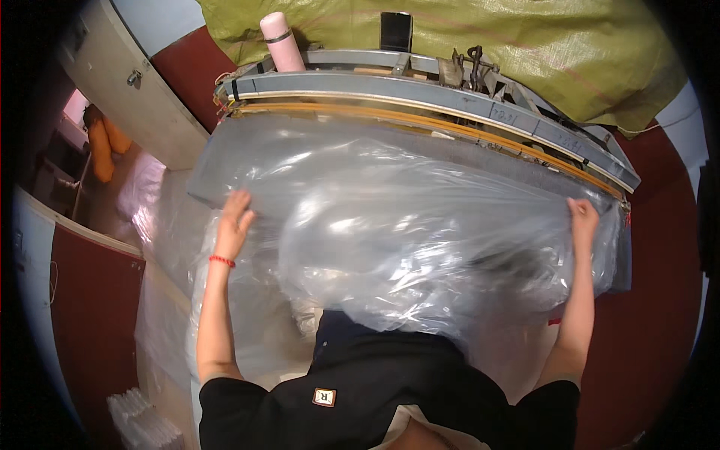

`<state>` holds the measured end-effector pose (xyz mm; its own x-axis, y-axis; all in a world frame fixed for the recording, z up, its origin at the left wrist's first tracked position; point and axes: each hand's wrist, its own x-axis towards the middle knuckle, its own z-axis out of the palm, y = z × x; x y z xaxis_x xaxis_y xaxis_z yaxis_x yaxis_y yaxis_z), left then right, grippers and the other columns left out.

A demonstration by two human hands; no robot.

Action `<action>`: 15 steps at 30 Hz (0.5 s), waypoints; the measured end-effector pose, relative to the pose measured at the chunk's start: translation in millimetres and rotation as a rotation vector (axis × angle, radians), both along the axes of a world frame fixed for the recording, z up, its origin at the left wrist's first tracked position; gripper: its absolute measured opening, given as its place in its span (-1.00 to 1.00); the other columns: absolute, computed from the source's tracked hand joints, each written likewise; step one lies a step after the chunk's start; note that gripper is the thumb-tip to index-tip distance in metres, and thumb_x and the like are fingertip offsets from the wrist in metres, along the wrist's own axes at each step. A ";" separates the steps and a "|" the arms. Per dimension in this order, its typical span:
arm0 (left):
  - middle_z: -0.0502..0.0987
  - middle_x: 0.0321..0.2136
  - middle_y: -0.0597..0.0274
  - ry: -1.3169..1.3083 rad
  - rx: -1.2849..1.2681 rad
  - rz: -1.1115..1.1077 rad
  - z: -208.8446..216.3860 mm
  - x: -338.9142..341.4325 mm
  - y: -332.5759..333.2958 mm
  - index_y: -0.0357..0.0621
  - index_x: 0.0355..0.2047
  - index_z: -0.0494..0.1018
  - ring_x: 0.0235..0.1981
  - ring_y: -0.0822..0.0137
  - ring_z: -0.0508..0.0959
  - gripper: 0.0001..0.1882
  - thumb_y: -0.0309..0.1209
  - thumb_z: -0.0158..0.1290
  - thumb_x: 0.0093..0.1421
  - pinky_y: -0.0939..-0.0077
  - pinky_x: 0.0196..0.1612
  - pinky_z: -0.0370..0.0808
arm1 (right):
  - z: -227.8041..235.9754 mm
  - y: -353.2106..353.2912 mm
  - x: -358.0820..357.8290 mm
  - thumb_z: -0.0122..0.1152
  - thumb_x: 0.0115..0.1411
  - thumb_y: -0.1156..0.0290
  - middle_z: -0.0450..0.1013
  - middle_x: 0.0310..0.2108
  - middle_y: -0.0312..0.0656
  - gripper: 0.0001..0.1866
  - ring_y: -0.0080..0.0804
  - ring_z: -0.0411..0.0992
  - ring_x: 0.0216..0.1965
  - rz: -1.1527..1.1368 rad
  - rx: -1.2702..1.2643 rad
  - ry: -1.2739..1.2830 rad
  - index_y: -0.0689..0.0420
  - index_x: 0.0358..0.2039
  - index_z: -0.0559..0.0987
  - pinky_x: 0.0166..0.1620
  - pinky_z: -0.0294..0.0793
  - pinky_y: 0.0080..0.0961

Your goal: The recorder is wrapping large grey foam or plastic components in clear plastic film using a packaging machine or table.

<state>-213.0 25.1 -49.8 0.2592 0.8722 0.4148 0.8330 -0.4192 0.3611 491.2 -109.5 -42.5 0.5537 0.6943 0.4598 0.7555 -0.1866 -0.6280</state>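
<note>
A wide sheet of clear plastic film [360, 225] lies crumpled and shiny across the work surface and hangs over its near edge onto my lap. Toward the right end, my right hand [583, 219] is closed in a pinch on the film, pulling creases across it. My left hand [235, 221], with a red bracelet on the wrist, is at the film's left side. Its fingers are stretched out and it grips nothing visible. Beyond the film runs a long grey metal bar [360, 86] with orange strips [360, 112] along its near side.
Behind the bar stand a pink bottle [283, 45] and a dark phone-like slab [396, 32], before a yellow-green woven tarp [525, 60]. Metal clamps [474, 67] sit on the frame. More film [161, 300] drapes at left, near a door [127, 82] and stacked clear plastic [142, 420].
</note>
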 end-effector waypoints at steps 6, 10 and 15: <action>0.39 -0.13 0.19 -0.406 -0.485 -0.339 9.1 61.8 -81.1 -0.19 -0.20 0.39 -0.12 0.22 0.38 -0.70 -0.45 0.02 0.01 0.36 -0.12 0.32 | -16.9 -114.5 107.8 0.12 0.01 0.16 0.41 -0.59 -0.09 -0.69 -0.25 0.35 -0.57 -0.470 -0.192 -0.211 0.19 -0.52 0.45 -0.44 0.31 -0.41; 0.46 -0.33 0.17 -0.199 -0.836 -0.393 6.9 102.3 -121.8 -0.19 -0.32 0.40 -0.36 0.40 0.42 -0.77 -0.42 0.07 -0.03 0.42 -0.34 0.38 | -12.6 -125.9 107.4 0.11 0.02 0.16 0.40 -0.60 -0.08 -0.68 -0.24 0.36 -0.57 -0.512 -0.217 -0.264 0.20 -0.52 0.44 -0.46 0.29 -0.38; 0.44 -0.38 0.27 -0.374 -0.948 -0.221 -119.9 123.2 -154.2 -0.23 -0.28 0.37 -0.40 0.43 0.42 -0.64 -0.28 0.11 -0.04 0.57 -0.35 0.36 | -7.8 -120.1 99.9 0.09 0.03 0.16 0.41 -0.59 -0.08 -0.68 -0.21 0.37 -0.55 -0.520 -0.197 -0.277 0.21 -0.52 0.43 -0.46 0.30 -0.38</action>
<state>-89.8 -129.1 -169.7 0.4487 0.8310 -0.3289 0.5396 0.0414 0.8409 591.1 -229.6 -50.3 0.7210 0.4522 0.5251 0.6644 -0.6665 -0.3382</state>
